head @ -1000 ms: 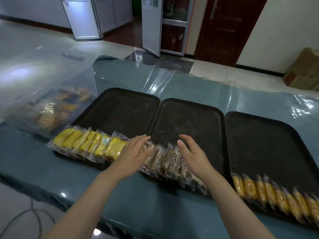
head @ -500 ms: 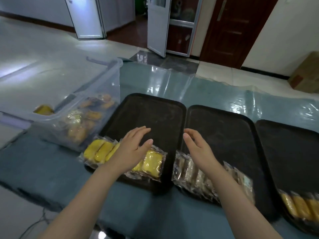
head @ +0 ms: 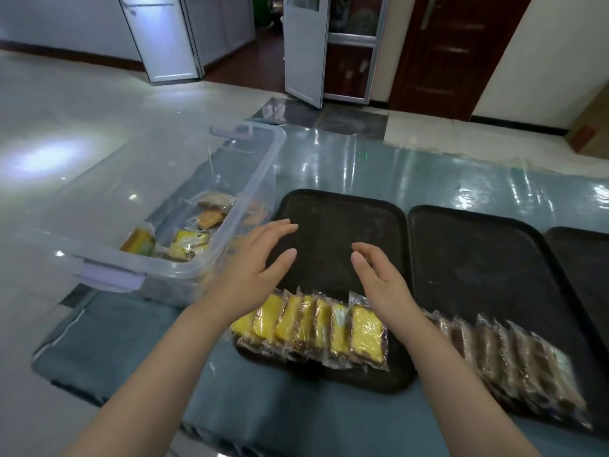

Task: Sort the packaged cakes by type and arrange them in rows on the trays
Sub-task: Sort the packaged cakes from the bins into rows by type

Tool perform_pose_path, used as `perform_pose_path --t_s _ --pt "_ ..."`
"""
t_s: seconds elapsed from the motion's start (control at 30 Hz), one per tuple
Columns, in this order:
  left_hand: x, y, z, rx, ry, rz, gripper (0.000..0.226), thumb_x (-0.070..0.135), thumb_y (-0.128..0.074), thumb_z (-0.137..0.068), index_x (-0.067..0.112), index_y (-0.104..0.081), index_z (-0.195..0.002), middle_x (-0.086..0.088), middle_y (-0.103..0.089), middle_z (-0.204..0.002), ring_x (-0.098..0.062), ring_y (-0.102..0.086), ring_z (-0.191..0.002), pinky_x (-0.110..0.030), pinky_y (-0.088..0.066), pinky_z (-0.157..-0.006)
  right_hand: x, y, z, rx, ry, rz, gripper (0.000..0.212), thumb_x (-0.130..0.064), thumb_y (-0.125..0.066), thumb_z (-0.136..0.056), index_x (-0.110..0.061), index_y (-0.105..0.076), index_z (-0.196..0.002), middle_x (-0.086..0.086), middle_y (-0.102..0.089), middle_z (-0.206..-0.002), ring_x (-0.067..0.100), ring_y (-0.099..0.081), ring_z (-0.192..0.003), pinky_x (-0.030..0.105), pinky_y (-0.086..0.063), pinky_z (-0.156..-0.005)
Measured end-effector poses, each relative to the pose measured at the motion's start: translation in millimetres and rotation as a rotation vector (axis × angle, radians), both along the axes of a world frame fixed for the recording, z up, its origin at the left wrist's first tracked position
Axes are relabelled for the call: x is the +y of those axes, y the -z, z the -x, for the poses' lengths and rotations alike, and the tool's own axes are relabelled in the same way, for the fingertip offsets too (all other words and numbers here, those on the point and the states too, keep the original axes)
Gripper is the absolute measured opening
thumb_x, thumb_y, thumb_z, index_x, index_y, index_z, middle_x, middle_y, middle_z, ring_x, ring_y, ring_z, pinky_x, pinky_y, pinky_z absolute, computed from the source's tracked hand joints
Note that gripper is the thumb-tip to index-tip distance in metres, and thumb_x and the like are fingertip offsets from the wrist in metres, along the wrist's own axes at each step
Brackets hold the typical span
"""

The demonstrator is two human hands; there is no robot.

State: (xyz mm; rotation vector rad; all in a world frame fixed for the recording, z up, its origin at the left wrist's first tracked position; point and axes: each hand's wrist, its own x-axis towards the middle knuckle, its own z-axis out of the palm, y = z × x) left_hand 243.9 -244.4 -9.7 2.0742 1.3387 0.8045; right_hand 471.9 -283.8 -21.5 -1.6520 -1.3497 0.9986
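Both our hands, left hand (head: 253, 268) and right hand (head: 379, 285), hover over left tray (head: 342, 219), fingers loosely spread (nothing held); seven yellow cakes (head: 316, 328) along tray's near edge.

Matt black trays (head: 342, 219), glossy clear cake wrappers (head: 365, 334), translucent plastic bin (head: 263, 166), shiny film-covered table (head: 428, 166).
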Motion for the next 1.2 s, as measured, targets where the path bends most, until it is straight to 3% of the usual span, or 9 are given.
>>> perform_pose_path --t_s 0.13,0.3,0.5,0.67,0.8,0.87,0.97,1.1,1.2 --pt "17 -6 12 -0.001 -0.039 -0.014 0.043 0.037 -0.049 -0.100 0.033 -0.045 -0.142 0.018 -0.041 -0.148 0.003 -0.032 -0.138 -0.025 -0.025 -0.114 18 -4 12 -0.015 -0.027 -0.015 0.041 -0.040 -0.046 -0.103 -0.029 -0.047 -0.142 -0.019 -0.050 -0.134 0.000 -0.043 -0.126 0.020 -0.033 -0.101" --pt "19 -10 20 -0.015 -0.069 -0.032 0.045 0.033 -0.051 -0.099 0.030 -0.047 -0.143 0.019 -0.043 -0.145 0.007 -0.032 -0.135 -0.023 -0.026 -0.113 39 -3 27 -0.030 -0.089 -0.004 0.039 -0.040 -0.046 -0.102 -0.031 -0.048 -0.140 -0.016 -0.051 -0.136 0.002 -0.044 -0.128 0.023 -0.035 -0.104" --pt "26 -16 36 -0.257 -0.086 0.055 0.036 0.030 -0.054 -0.099 0.035 -0.053 -0.135 0.025 -0.050 -0.138 0.009 -0.039 -0.132 -0.025 -0.031 -0.113 54 -3 52 -0.024 -0.119 -0.026 0.035 -0.038 -0.048 -0.102 -0.032 -0.051 -0.136 -0.017 -0.054 -0.134 0.001 -0.047 -0.126 0.024 -0.037 -0.106" --pt "54 -25 72 -0.161 -0.050 -0.030 0.042 0.043 -0.049 -0.093 0.035 -0.053 -0.134 0.020 -0.051 -0.137 -0.002 -0.042 -0.134 -0.040 -0.037 -0.113 71 -14 76 -0.038 -0.097 -0.078 0.035 -0.037 -0.048 -0.102 -0.033 -0.051 -0.136 -0.018 -0.054 -0.134 -0.001 -0.047 -0.126 0.018 -0.036 -0.103" --pt "76 -25 102 -0.156 -0.022 -0.011 0.035 0.025 -0.055 -0.099 0.033 -0.054 -0.133 0.021 -0.051 -0.134 0.002 -0.044 -0.128 -0.027 -0.037 -0.109 84 -24 102 -0.036 -0.039 -0.117 0.035 -0.034 -0.049 -0.102 -0.029 -0.052 -0.136 -0.017 -0.055 -0.132 -0.001 -0.047 -0.125 0.005 -0.033 -0.092" --pt "88 -27 120 -0.117 -0.001 -0.007 0.034 0.022 -0.055 -0.099 0.035 -0.053 -0.130 0.020 -0.051 -0.134 0.003 -0.043 -0.128 -0.015 -0.033 -0.104 91 -28 119 -0.030 -0.024 -0.123 0.035 -0.033 -0.049 -0.102 -0.027 -0.052 -0.137 -0.017 -0.055 -0.132 -0.001 -0.047 -0.124 0.007 -0.034 -0.093" --pt "114 -27 152 -0.034 0.018 -0.005 0.034 0.022 -0.056 -0.099 0.032 -0.054 -0.131 0.018 -0.051 -0.135 0.001 -0.042 -0.129 -0.009 -0.027 -0.100 107 -33 147 -0.056 -0.030 -0.145 0.037 -0.034 -0.051 -0.101 -0.027 -0.052 -0.137 -0.016 -0.055 -0.133 0.000 -0.047 -0.126 0.021 -0.037 -0.106" --pt "155 -24 195 0.152 0.073 -0.027 0.036 0.028 -0.055 -0.099 0.031 -0.051 -0.135 0.017 -0.048 -0.136 -0.003 -0.039 -0.130 -0.017 -0.028 -0.102 132 -38 182 -0.160 -0.065 -0.152 0.042 -0.036 -0.053 -0.100 -0.026 -0.048 -0.140 -0.017 -0.050 -0.137 -0.001 -0.043 -0.124 0.022 -0.034 -0.103" --pt "189 -21 217 0.313 0.147 -0.032 0.039 0.033 -0.055 -0.099 0.028 -0.050 -0.138 0.011 -0.047 -0.141 -0.008 -0.038 -0.134 -0.022 -0.027 -0.105 155 -43 208 -0.390 -0.107 -0.127 0.045 -0.036 -0.053 -0.100 -0.022 -0.046 -0.142 -0.007 -0.050 -0.142 0.009 -0.045 -0.129 0.023 -0.035 -0.102"
